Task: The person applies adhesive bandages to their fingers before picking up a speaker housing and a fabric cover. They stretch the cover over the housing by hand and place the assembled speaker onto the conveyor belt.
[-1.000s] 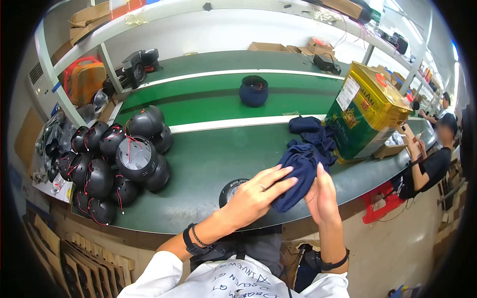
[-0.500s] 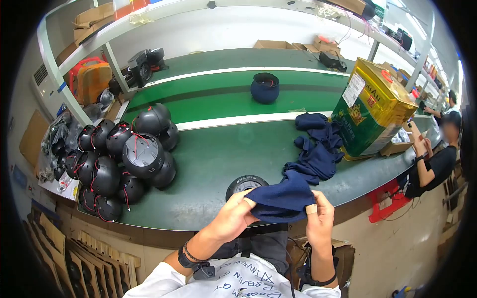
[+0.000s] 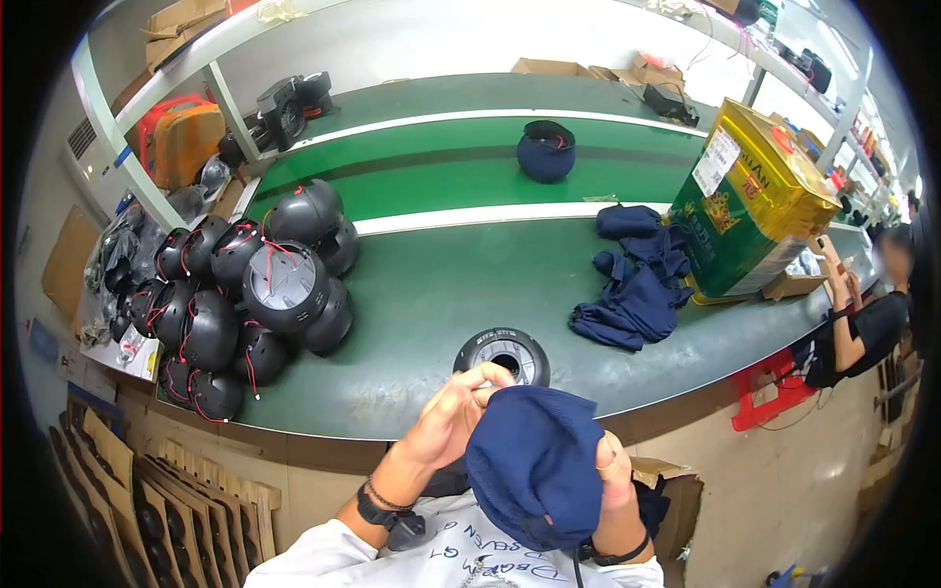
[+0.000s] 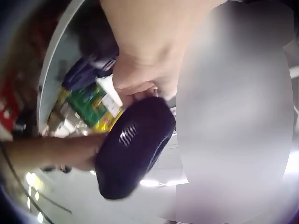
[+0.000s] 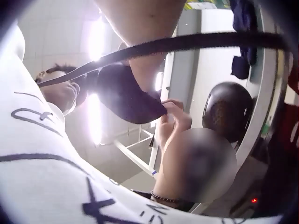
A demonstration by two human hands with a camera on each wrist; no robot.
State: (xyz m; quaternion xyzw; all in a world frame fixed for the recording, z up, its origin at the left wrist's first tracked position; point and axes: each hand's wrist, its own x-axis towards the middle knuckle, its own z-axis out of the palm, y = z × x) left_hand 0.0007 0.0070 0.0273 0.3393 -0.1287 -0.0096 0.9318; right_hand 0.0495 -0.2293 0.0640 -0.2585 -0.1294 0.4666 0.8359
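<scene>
A navy cloth cover (image 3: 534, 461) is stretched between both hands, in front of the chest. My left hand (image 3: 446, 421) pinches its upper left edge, fingers bent. At its right side my right hand (image 3: 616, 490) grips the cloth, thumb outside and the other fingers hidden behind it. In the left wrist view the cloth (image 4: 135, 144) hangs between the two hands; the right wrist view shows the cloth (image 5: 128, 95) too. A black round part with a ring-shaped face (image 3: 502, 358) lies on the table just beyond the left hand.
Black round shells with red wires (image 3: 211, 328) are piled at the left. Navy cloths (image 3: 637, 294) lie beside a green and yellow tin (image 3: 750, 211) at the right. A navy-covered shell (image 3: 546, 155) stands on the green strip (image 3: 421, 162). Another person (image 3: 863, 333) sits at far right.
The cloth has come off the table side towards the chest and turned, now spread rounder. Both hands moved down with it. The view has shifted slightly.
</scene>
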